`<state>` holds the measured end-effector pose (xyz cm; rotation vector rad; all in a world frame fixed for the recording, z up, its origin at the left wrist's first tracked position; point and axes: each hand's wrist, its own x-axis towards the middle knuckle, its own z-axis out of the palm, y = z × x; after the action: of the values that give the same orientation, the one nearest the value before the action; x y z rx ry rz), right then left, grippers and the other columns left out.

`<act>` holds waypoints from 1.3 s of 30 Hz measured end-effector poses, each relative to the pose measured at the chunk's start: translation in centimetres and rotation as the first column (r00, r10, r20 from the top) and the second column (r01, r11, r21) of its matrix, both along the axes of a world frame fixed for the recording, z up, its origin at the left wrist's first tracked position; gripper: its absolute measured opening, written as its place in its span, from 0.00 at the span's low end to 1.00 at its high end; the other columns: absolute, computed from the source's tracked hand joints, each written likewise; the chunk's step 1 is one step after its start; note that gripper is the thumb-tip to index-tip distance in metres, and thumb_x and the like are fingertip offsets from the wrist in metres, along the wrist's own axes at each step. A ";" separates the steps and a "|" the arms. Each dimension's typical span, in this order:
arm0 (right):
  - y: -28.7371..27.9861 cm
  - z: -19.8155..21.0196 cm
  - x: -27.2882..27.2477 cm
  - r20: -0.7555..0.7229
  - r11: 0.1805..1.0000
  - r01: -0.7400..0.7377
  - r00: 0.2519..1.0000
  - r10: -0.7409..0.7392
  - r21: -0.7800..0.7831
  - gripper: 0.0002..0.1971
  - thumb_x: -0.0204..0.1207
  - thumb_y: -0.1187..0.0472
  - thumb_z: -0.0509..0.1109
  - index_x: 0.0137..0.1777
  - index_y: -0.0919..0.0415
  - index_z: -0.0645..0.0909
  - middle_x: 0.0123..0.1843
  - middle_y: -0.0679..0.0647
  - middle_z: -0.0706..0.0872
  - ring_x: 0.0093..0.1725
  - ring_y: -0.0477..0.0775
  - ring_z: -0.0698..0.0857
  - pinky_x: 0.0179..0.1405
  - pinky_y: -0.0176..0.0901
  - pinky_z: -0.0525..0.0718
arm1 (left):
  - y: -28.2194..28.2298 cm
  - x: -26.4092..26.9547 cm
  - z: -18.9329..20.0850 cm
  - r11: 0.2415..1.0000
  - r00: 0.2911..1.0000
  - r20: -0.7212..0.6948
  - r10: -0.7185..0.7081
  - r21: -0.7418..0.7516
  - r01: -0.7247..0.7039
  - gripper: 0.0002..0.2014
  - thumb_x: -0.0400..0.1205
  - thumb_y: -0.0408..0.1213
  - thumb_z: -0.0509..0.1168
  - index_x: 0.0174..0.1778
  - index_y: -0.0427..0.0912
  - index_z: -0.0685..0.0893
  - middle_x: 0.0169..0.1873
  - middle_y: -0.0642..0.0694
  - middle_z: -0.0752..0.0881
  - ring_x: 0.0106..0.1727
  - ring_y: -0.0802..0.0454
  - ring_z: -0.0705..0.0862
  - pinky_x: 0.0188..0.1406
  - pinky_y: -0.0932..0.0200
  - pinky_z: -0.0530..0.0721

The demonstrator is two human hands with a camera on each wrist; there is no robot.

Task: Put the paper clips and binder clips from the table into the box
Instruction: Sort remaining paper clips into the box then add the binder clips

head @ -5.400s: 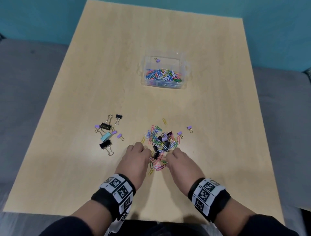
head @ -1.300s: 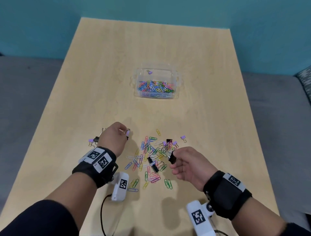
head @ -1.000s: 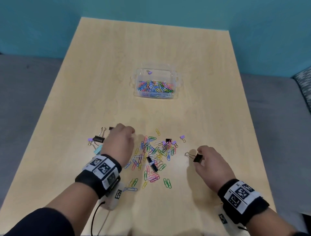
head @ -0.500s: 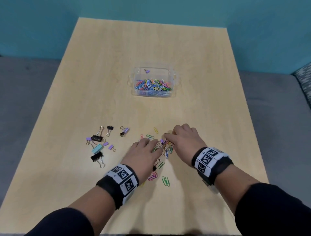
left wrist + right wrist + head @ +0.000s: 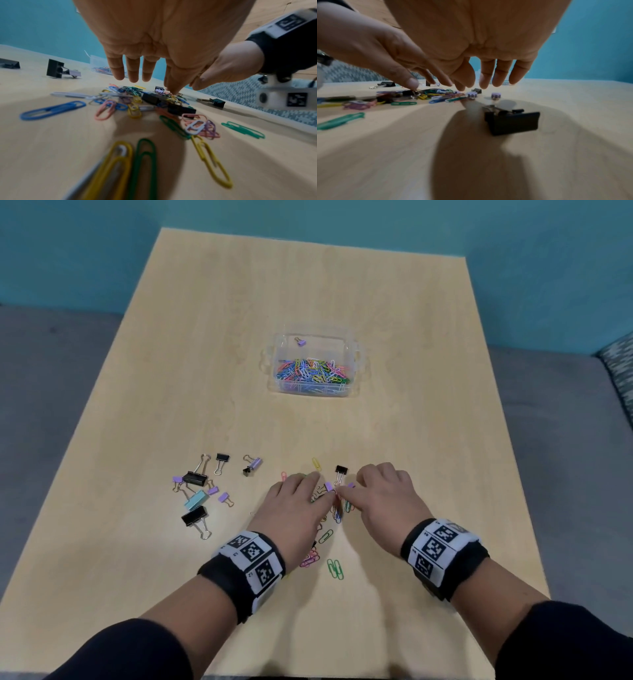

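A loose pile of coloured paper clips (image 5: 337, 512) with small black and purple binder clips lies near the table's front. My left hand (image 5: 308, 491) and right hand (image 5: 363, 487) hover over the pile (image 5: 130, 100), fingertips nearly meeting. The left hand (image 5: 137, 71) has straight fingers, and one fingertip touches the pile. With fingers extended, the right hand (image 5: 488, 77) holds nothing. A black binder clip (image 5: 511, 121) lies under its palm. The clear box (image 5: 354, 364) stands farther back and holds many paper clips and one purple binder clip.
A group of black, purple and light-blue binder clips (image 5: 196, 491) lies left of the pile. Another black binder clip (image 5: 340, 470) stands just beyond the fingertips. Two green paper clips (image 5: 335, 568) lie near the wrists. Bare wooden table (image 5: 239, 337) surrounds the box.
Both hands came in from the sides to the pile. The right hand let go of a black binder clip to the right of the pile. The left hand left the binder clip group.
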<state>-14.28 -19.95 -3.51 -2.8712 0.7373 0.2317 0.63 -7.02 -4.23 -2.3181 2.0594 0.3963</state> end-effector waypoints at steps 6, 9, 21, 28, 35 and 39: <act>2.4 0.0 -1.3 -0.051 1.000 -0.026 0.998 0.026 0.002 0.32 0.59 0.68 0.66 0.65 0.43 0.76 0.55 0.56 0.79 0.54 0.63 0.75 0.49 0.56 0.74 | -1.2 0.2 0.6 0.999 0.999 0.016 0.051 0.009 -0.052 0.33 0.63 0.35 0.70 0.68 0.51 0.75 0.69 0.38 0.75 0.65 0.36 0.74 0.55 0.44 0.78; 2.8 0.2 -1.8 -0.015 0.998 0.062 0.998 -0.062 -0.008 0.33 0.56 0.69 0.67 0.64 0.46 0.78 0.53 0.55 0.79 0.52 0.63 0.76 0.48 0.54 0.74 | -1.2 0.5 0.9 0.997 0.996 0.036 0.077 0.019 -0.078 0.30 0.64 0.34 0.69 0.65 0.51 0.78 0.66 0.39 0.76 0.62 0.37 0.74 0.52 0.45 0.78; 4.8 0.6 -2.3 -0.021 0.985 0.165 0.986 -0.164 0.053 0.33 0.55 0.68 0.66 0.64 0.51 0.77 0.49 0.51 0.78 0.48 0.60 0.75 0.44 0.52 0.76 | -2.9 2.0 0.4 0.987 0.985 -0.074 0.159 -0.008 -0.160 0.37 0.73 0.28 0.62 0.78 0.57 0.61 0.75 0.41 0.64 0.70 0.39 0.65 0.63 0.46 0.71; 5.7 0.6 -1.5 0.025 0.980 0.040 0.999 -0.045 0.194 0.28 0.60 0.72 0.64 0.64 0.63 0.78 0.57 0.56 0.82 0.54 0.61 0.80 0.53 0.52 0.84 | -2.6 5.0 0.0 0.867 0.816 -0.402 0.414 -0.098 -0.488 0.24 0.79 0.21 0.55 0.71 0.40 0.77 0.67 0.43 0.79 0.65 0.44 0.77 0.64 0.51 0.76; 6.3 0.4 0.9 0.039 0.972 0.021 0.999 -0.031 0.235 0.31 0.61 0.72 0.68 0.68 0.68 0.76 0.64 0.62 0.81 0.63 0.64 0.79 0.60 0.51 0.83 | -4.2 5.7 -0.4 0.997 0.977 -0.200 -0.070 -0.033 0.064 0.33 0.76 0.21 0.57 0.77 0.49 0.70 0.75 0.54 0.71 0.75 0.49 0.66 0.71 0.54 0.71; 6.5 0.3 0.8 -0.015 0.969 0.002 1.000 0.002 0.246 0.31 0.64 0.72 0.64 0.71 0.69 0.73 0.69 0.63 0.77 0.69 0.65 0.74 0.62 0.55 0.82 | -2.3 6.3 -0.2 0.999 0.964 -0.262 -0.053 -0.023 0.049 0.27 0.77 0.22 0.57 0.69 0.50 0.79 0.67 0.54 0.80 0.69 0.52 0.75 0.68 0.55 0.73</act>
<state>-13.44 -13.49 -3.25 -2.6376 0.6595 0.3207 6.89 -9.36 -4.48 -2.3261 2.2359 0.7233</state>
